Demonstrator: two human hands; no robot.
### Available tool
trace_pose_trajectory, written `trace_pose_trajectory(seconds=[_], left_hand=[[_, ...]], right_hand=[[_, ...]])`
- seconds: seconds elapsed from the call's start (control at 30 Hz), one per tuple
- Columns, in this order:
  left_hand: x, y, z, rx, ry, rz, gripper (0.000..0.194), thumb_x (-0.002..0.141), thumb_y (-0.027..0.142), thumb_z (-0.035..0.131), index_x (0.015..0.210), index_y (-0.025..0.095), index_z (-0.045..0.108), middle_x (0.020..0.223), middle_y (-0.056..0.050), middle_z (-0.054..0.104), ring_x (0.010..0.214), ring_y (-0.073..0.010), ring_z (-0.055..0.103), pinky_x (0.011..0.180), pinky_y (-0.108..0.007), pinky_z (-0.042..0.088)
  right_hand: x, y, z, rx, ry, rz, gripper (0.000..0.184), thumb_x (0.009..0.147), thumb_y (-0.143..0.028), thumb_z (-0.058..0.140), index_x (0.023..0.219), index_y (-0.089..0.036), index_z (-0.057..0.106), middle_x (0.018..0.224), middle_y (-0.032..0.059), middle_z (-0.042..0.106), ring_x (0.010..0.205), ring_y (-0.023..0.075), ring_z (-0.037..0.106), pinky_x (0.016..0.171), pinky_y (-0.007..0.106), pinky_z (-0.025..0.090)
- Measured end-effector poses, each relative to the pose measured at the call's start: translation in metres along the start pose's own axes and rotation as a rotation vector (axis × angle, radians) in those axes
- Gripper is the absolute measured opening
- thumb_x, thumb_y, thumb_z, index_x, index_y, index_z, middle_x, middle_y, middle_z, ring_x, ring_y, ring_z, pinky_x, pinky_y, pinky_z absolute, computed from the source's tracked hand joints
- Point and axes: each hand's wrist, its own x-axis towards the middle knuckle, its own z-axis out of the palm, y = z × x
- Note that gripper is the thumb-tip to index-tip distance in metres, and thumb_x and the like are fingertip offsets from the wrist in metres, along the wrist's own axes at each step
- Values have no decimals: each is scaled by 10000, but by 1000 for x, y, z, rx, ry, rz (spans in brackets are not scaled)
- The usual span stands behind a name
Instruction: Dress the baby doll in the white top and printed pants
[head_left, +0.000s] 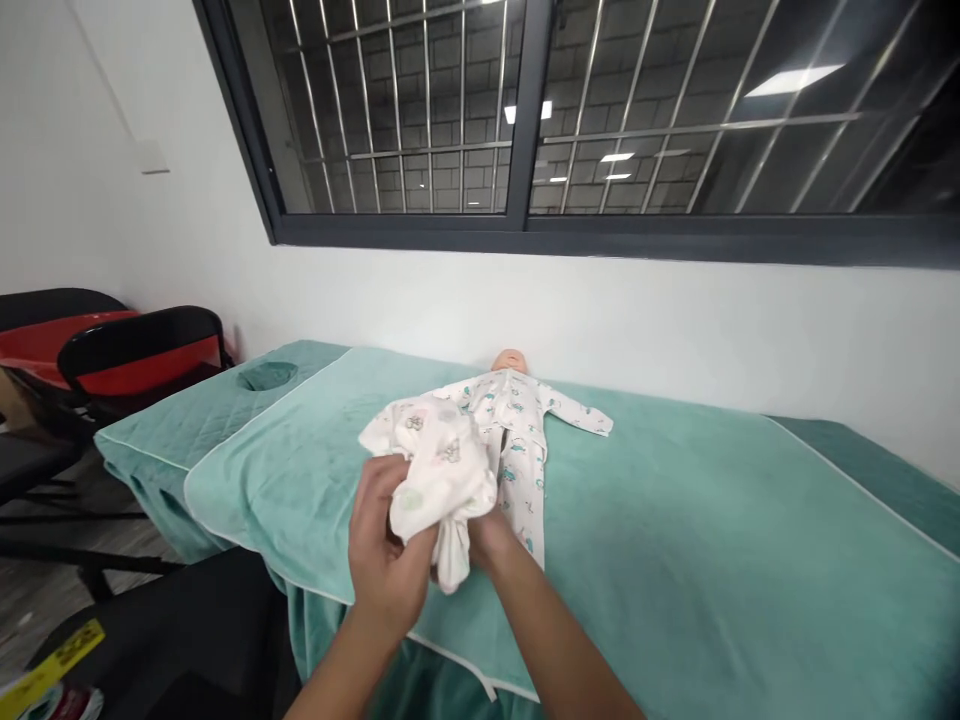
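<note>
In front of me, above the near part of the bed, my left hand [390,545] is closed on a bunched white baby garment [446,465] with small printed figures. Thumb and fingers pinch its lower left side. My right hand [489,535] reaches behind the garment's lower right side, so its fingers are hidden by the cloth. Beyond both hands a baby doll [510,360] lies on its back, head towards the wall. It wears a white long-sleeved top [514,400] and trousers [523,485] with green-blue prints. One sleeve stretches out to the right; the bunched garment partly covers the doll's left-hand side in view.
A green cover [675,540] with pale piping lies over the bed, which has a face hole [268,375] at the left end. Black and red chairs [142,350] stand at the left. Behind the bed are a white wall and a barred window [517,120].
</note>
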Motion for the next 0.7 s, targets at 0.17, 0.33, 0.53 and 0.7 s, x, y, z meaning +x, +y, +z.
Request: trace_pose_trajectory(seconds=[0.17,0.33,0.53,0.7], left_hand=[[-1,-22,29,-155,-140,-340,250,818,230,555,1065,222,597,1232,-62,521,1154,-220,514,935,-329,454],[-7,-26,72,-410,-334,-666,377,838,321,566,1197,218,511,1208,-65,600,1106,-216,569,940,-341,460],[1,-58,75,-339,-689,-632,447,813,367,621,1236,265,520,1349,-65,530,1269,-230,466,1020,-357,398],[17,-120,84,-135,-469,-663,333,832,435,553,1063,201,610,1140,-86,654,1092,-248,583,953,-389,434]], right_hand=[[-15,-25,-37,411,-57,-11,637,751,-368,665,1350,-300,459,1242,47,615,1121,260,584,894,399,515],[-13,-46,-69,349,75,-3,594,754,-236,639,1314,-340,470,1255,4,610,1075,230,608,851,369,529],[-20,-99,-159,6,200,-119,480,770,-287,577,1247,-249,543,1211,62,629,1048,250,615,792,350,537],[-40,-142,-265,-509,524,-86,551,725,-279,596,1271,-293,521,1247,50,611,1032,254,621,709,304,527]])
